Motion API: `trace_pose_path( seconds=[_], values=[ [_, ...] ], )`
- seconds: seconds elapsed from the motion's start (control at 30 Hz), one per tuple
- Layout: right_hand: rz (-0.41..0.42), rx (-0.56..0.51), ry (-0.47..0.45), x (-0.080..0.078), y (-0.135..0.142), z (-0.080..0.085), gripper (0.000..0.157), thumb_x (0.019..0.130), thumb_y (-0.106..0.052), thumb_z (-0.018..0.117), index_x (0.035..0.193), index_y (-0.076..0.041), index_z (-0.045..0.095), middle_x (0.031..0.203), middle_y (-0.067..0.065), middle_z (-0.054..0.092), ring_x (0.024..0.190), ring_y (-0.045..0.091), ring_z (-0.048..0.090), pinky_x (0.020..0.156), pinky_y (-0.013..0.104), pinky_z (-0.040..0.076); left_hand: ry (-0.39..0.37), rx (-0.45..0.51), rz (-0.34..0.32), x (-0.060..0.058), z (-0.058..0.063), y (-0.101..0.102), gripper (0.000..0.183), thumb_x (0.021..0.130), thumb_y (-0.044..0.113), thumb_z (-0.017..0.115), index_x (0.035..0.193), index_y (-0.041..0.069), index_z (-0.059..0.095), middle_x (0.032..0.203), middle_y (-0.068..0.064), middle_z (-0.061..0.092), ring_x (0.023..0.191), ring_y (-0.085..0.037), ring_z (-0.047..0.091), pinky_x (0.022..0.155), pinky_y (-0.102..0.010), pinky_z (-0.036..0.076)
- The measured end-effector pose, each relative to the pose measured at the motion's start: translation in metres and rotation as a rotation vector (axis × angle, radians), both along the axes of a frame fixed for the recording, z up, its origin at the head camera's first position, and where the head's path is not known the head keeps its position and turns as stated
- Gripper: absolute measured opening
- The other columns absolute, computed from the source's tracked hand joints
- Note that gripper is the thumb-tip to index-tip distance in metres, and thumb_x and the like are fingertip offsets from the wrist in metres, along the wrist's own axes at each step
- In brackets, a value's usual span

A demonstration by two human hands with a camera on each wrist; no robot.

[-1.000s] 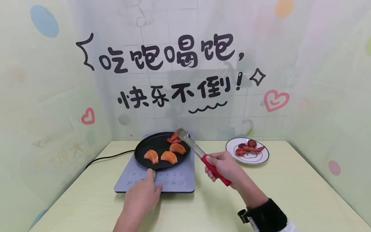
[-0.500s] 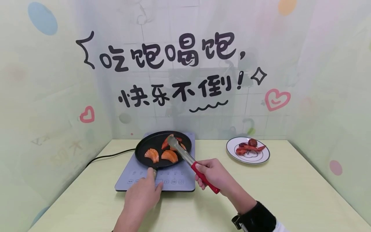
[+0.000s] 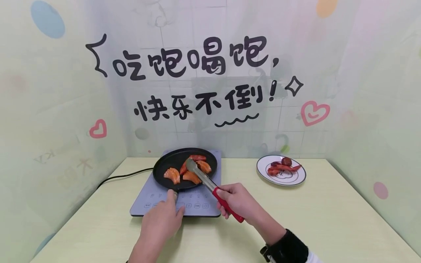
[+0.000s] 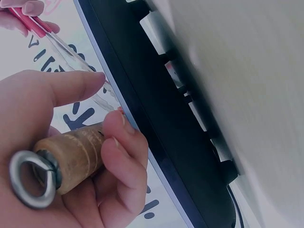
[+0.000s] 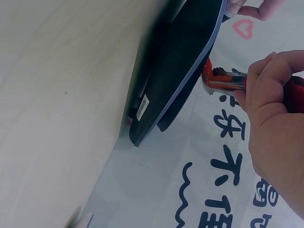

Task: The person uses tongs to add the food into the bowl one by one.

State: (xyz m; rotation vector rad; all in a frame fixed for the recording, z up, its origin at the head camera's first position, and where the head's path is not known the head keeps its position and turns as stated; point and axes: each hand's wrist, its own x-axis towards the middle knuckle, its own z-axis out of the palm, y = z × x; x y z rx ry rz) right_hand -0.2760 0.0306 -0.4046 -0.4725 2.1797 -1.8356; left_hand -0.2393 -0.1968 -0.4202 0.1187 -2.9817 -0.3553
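Observation:
In the head view a black flat frying pan (image 3: 168, 159) holds orange salmon slices (image 3: 172, 175) and a red strip of food (image 3: 197, 157) at its far side. My left hand (image 3: 162, 221) grips the pan's handle; the left wrist view shows this wooden handle (image 4: 78, 154), with a metal ring at its end, in the curled fingers. My right hand (image 3: 239, 202) holds red-handled metal tongs (image 3: 206, 180), slanting down to the left into the pan. Beside the tongs' tips is another red piece (image 3: 183, 168), partly hidden; I cannot tell whether they pinch it.
Under the pan lies a grey induction cooker (image 3: 144, 199), its black cable (image 3: 126, 178) running off left. To the right stands a white plate (image 3: 263, 166) with red strips and a round brown piece. A printed backdrop (image 3: 210, 140) closes off the table (image 3: 315, 212) behind.
The tongs have moved left and nearer, from the pan's far right edge to its middle, and the red piece at their tips has shifted with them. The left hand stays at the handle.

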Motion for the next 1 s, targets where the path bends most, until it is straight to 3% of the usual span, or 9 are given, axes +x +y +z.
trace_pose_path(
  seconds=[0.43, 1.0],
  values=[
    [-0.021, 0.031, 0.044, -0.002, -0.002, -0.003, 0.033, 0.101, -0.021, 0.051, 0.125, 0.002, 0.056, 0.079, 0.014, 0.065, 0.049, 0.017, 0.053, 0.047, 0.026, 0.047, -0.007, 0.001, -0.001, 0.001, 0.001, 0.000, 0.062, 0.093, 0.040, 0.060, 0.137, 0.004, 0.037, 0.077, -0.013, 0.061, 0.052, -0.021, 0.049, 0.042, -0.036, 0.037],
    [-0.057, 0.010, 0.040, 0.000, 0.008, 0.013, 0.035, 0.100, -0.022, 0.053, 0.125, 0.002, 0.056, 0.079, 0.015, 0.065, 0.050, 0.014, 0.052, 0.048, 0.024, 0.046, -0.007, -0.007, -0.001, 0.001, 0.001, 0.000, 0.063, 0.093, 0.040, 0.059, 0.138, 0.003, 0.036, 0.081, -0.015, 0.063, 0.053, -0.021, 0.050, 0.043, -0.037, 0.038]
  ],
)
